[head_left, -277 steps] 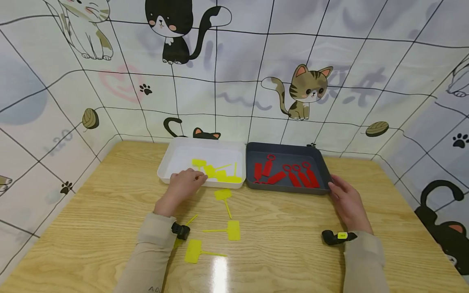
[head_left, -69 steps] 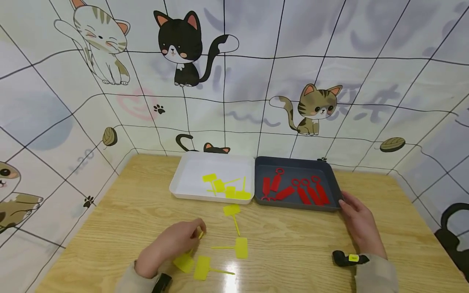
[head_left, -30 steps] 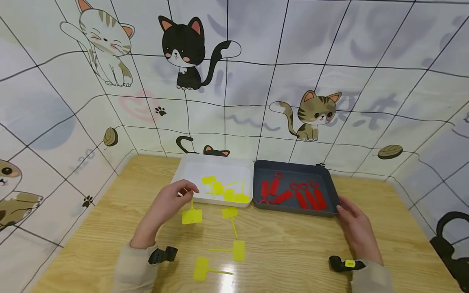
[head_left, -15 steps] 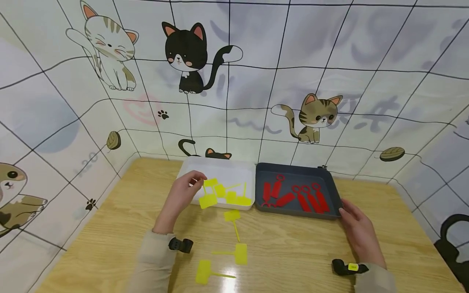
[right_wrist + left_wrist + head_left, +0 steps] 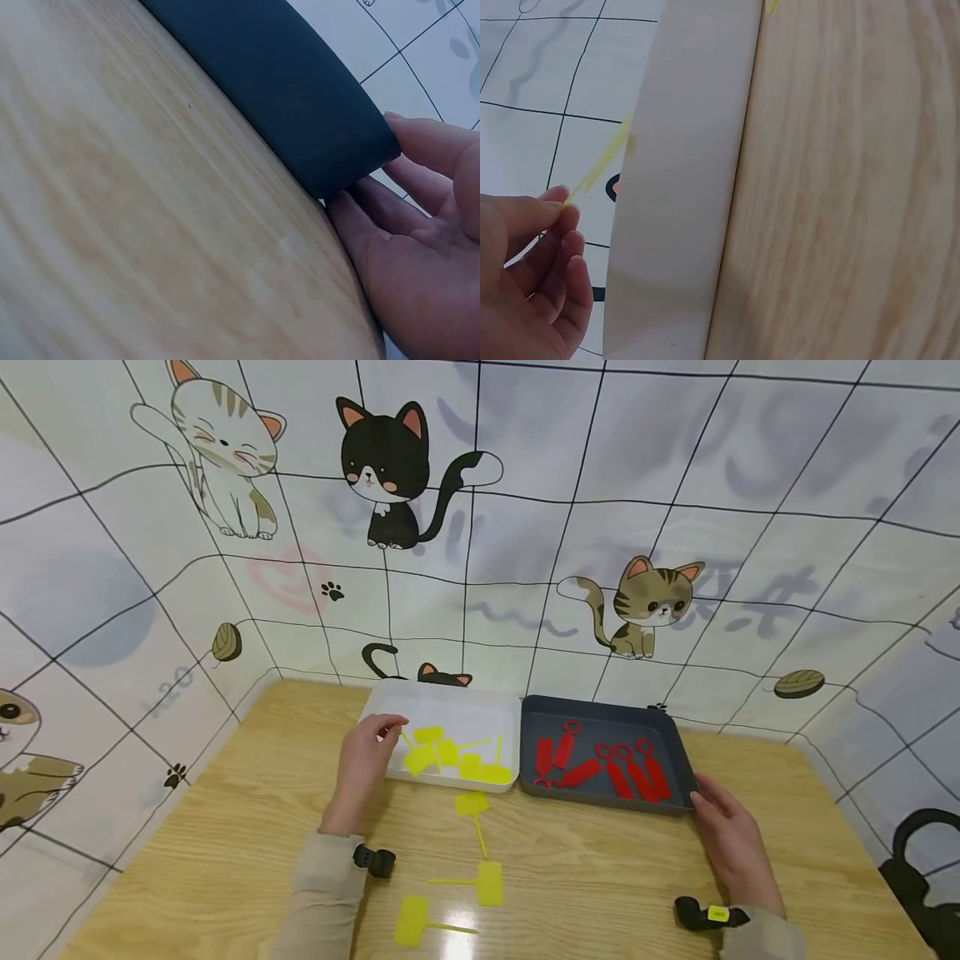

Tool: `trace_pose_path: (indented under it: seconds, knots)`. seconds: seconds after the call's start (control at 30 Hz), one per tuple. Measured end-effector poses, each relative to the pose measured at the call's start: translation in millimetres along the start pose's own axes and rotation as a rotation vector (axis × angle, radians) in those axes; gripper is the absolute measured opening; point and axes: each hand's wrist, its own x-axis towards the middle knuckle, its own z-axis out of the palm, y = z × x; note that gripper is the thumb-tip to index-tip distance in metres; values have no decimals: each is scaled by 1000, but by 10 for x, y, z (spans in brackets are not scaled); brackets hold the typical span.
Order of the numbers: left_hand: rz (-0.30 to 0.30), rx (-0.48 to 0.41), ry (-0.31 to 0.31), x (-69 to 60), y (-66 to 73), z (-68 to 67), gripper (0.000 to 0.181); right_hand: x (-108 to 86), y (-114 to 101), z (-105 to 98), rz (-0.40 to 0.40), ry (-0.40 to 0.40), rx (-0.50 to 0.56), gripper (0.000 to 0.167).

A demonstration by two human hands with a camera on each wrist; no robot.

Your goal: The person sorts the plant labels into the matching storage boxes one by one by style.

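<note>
At dark tray (image 5: pixel 611 727), right fingers (image 5: pixel 426 141) grip corner (image 5: pixel 379 144); left fingers (image 5: pixel 570 219) pinch yellow tag (image 5: pixel 419 759); red tags (image 5: pixel 581 773): head view only.

white glare marks the table (image 5: pixel 585 885); both wrist views look dimmer, softer.

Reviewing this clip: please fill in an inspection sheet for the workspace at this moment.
Surface: wood-grain table, bearing both trays.
Job's things: white tray with loose yellow tags inside; dark grey tray beside it, on the right, with red tags; three table tags, also yellow, lie in front of the white tray.
Clutter: nothing seen.
Left hand: pinches the stem of a held tag, yellow, over the white tray; contact with the tags below is unclear.
Right hand: holds the dark grey tray's near right corner.
Cables: nothing seen.
Surroundings: cat-print wall covering; black wrist device on each arm.
</note>
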Motion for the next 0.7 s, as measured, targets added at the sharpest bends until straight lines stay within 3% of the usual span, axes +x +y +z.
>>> trace_pose_path:
  seconds: [0.13, 0.23, 0.47, 0.7]
  knots:
    - [-18, 12, 51, 7, -44, -13, 14, -6, 0, 4, 13, 3, -12, 62]
    - [-25, 20, 55, 6, -55, -13, 14, -5, -11, 7, 25, 14, -26, 62]
    - [-24, 98, 2, -28, -101, 23, 16, -8, -13, 13, 23, -1, -8, 63]
    - [-123, 131, -114, -27, -113, 48, 24, -22, 1, -5, 0, -20, 4, 62]
